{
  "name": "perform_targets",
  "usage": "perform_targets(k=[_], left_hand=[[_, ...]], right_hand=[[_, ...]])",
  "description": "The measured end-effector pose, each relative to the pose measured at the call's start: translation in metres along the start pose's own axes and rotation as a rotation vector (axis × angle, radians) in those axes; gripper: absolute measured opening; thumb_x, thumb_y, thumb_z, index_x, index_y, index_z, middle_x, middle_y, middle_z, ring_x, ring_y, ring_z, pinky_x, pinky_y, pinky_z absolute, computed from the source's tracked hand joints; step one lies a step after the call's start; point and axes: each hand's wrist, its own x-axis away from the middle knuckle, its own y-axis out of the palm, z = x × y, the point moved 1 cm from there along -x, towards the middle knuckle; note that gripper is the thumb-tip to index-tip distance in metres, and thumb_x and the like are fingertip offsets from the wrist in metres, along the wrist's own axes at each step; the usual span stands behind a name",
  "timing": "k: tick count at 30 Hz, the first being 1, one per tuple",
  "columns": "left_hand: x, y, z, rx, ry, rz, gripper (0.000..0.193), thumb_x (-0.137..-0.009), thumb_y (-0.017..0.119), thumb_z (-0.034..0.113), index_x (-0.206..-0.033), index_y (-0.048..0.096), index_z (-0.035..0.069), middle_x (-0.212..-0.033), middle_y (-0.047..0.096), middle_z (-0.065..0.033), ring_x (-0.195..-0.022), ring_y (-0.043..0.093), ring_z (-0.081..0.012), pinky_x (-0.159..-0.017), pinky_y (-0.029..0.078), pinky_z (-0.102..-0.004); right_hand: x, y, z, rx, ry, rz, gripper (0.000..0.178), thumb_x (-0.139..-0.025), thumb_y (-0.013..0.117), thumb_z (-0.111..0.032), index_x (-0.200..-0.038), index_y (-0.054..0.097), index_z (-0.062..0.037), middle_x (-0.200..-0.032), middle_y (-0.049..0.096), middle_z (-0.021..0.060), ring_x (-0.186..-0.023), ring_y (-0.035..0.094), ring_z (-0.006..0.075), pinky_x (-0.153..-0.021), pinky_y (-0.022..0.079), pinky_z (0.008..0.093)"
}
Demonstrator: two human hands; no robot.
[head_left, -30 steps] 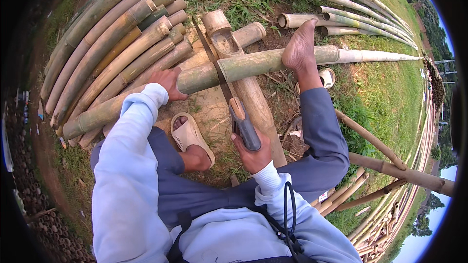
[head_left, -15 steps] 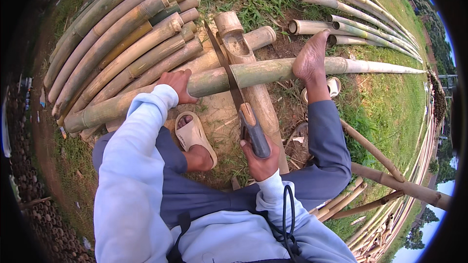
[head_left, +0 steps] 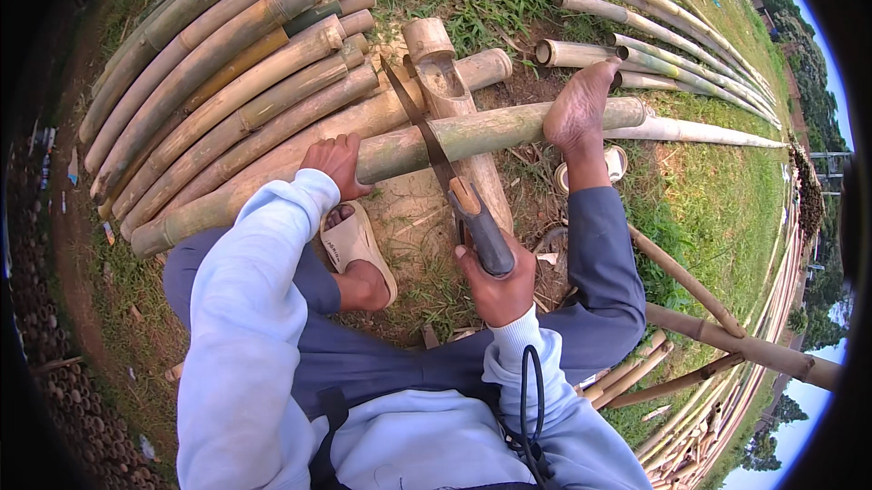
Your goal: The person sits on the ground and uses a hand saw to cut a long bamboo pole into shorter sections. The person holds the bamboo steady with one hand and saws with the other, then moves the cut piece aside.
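Observation:
A thick bamboo pole lies across in front of me, resting over the upright-notched bamboo support. My left hand is closed around the pole, left of the saw blade. My right hand grips the dark handle of a handsaw. Its blade crosses the pole at a slant, with the tip pointing away and to the left; how deep it sits in the bamboo I cannot tell. My bare right foot presses on the pole farther right.
Cut bamboo poles are stacked at the left, close to my left hand. More long poles lie on the grass at the far right. My left foot wears a beige sandal; another sandal lies by my right leg. A bamboo frame stands lower right.
My right hand has drawn the saw back toward me, so its tip is nearer the pole. The pole has shifted slightly, and its right end now shows apart from the pale pole beyond.

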Motion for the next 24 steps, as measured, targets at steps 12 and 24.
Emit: perform_targets(k=[12,24], left_hand=[[0.013,0.002,0.006,-0.010,-0.053,0.084,0.077,-0.067,0.091,0.051,-0.114,0.054,0.003,-0.112,0.066,-0.0170,-0.107,0.068,-0.0338,-0.095,0.053,-0.0413],[0.041,0.042,0.023,-0.105,0.019,0.336,0.080,-0.063,0.092,0.047,-0.118,0.053,0.004,-0.108,0.060,-0.0118,-0.102,0.062,-0.0290,-0.093,0.047,-0.0386]], right_hand=[[0.008,0.000,0.008,0.035,-0.002,-0.008,0.017,-0.088,0.076,-0.007,-0.098,0.068,0.0038,-0.072,0.065,0.0065,-0.065,0.060,0.0124,-0.063,0.050,0.0318],[0.061,-0.066,-0.093,0.184,-0.099,-0.010,0.026,-0.089,0.075,-0.005,-0.113,0.069,0.0030,-0.079,0.068,0.0060,-0.069,0.059,0.0091,-0.067,0.048,0.0257]])
